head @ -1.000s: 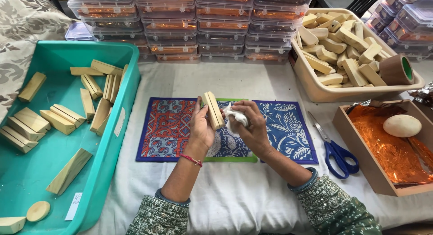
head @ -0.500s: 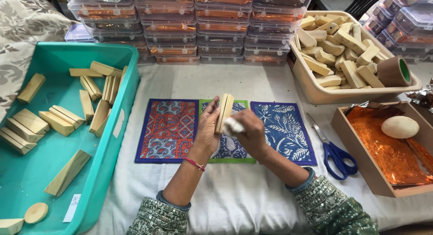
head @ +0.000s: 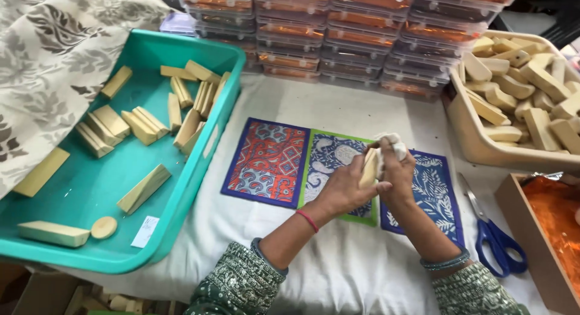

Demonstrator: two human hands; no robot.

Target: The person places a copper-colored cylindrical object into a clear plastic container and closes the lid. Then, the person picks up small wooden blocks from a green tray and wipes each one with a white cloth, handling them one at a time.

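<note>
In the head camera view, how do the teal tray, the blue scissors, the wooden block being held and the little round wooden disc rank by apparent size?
1. Teal tray, by far the largest.
2. Blue scissors.
3. Wooden block held in the left hand, partly hidden, so scissors versus block is unsure.
4. Round disc, smallest.

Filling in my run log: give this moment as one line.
left hand: holds wooden block | right hand: presses white cloth on block | over patterned mats

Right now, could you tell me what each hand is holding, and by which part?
Left hand grips a pale wooden block around its lower end; right hand presses a bunched white cloth on it.
</note>
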